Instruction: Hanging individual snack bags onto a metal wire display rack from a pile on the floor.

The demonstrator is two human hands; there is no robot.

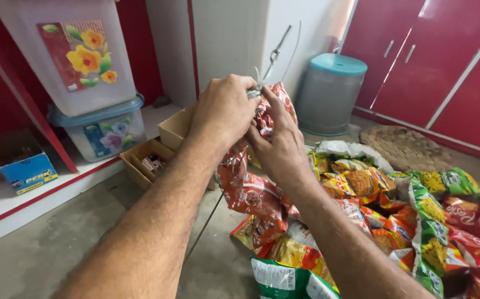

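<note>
The long red strip of linked foil snack packets (251, 188) hangs from the hands down to the grey concrete floor (40, 254), its long axis near vertical. Its top packet sits between both hands, beneath a thin metal hook (275, 54). The left hand (223, 108) is closed over the top; the right hand (277, 138) pinches the packet's edge.
</note>
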